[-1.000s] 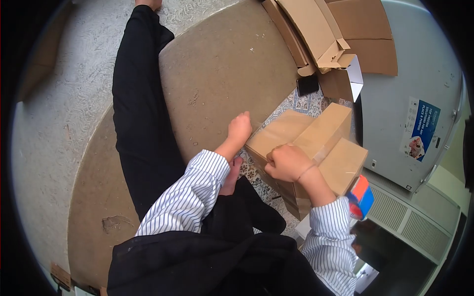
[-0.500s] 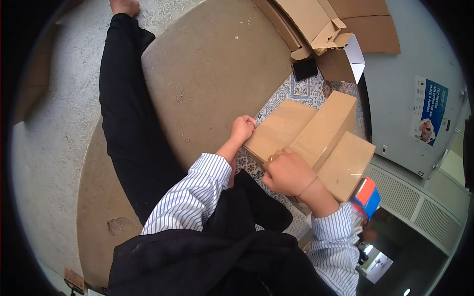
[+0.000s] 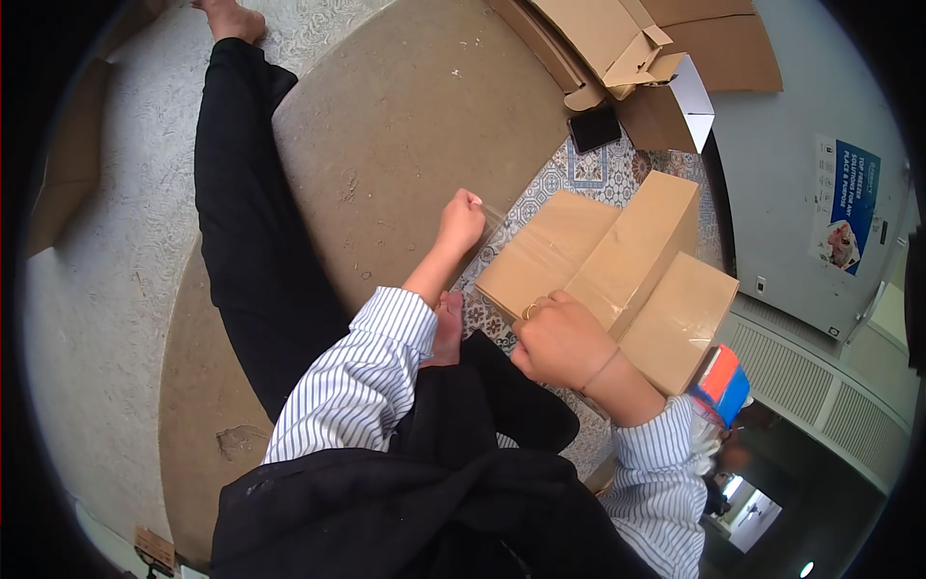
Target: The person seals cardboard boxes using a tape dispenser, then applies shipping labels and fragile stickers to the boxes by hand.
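Observation:
A brown cardboard box [image 3: 632, 256] with stepped flaps or sections stands on the patterned tiles before me. My left hand [image 3: 461, 221] is closed, pinching the end of a strip of clear tape [image 3: 502, 224]. That strip stretches from my fingers across to the box's left part. Against the box's near edge, my right hand [image 3: 564, 338] is curled in a fist, with a ring on one finger. What lies inside its fingers is hidden from view. Shiny clear patches show on the box's right section.
A dark flat phone-like object [image 3: 594, 129] lies on the tiles. Beyond it are opened cardboard boxes [image 3: 608, 43]. A grey appliance [image 3: 772, 193] with a blue label stands at the right. An orange and blue packet [image 3: 721, 381] sits beside the box. My bare foot [image 3: 447, 330] is under my left forearm.
My left hand has moved away from the box's left edge, leftward and up, drawing the clear strip with it. My right hand stays almost in place at the near edge.

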The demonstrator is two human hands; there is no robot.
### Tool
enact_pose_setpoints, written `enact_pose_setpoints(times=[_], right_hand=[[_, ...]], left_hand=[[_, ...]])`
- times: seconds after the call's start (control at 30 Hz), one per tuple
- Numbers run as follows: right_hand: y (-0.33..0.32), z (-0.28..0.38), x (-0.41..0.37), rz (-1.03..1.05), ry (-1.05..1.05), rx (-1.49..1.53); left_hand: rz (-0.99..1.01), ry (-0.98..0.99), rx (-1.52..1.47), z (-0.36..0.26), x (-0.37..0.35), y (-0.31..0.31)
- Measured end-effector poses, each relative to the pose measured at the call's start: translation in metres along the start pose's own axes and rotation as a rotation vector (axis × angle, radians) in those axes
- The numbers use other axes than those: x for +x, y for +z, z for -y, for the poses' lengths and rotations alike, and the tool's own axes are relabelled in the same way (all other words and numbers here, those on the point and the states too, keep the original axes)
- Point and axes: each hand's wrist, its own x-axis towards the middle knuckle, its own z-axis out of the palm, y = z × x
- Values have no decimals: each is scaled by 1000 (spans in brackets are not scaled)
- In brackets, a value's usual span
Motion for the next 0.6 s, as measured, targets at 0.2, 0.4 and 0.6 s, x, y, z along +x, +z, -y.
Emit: enact_pose_setpoints(times=[0.2,0.4,0.6], right_hand=[[1,0,-6,-23,5,13],[3,4,0,-3,-12,-25],[4,4,-7,-32,-23,-21]], left_hand=[[-30,-121,210,-27,-20,-26],[-34,13,392,-30,-6,-36],[259,-236,361,-9,-36,15]])
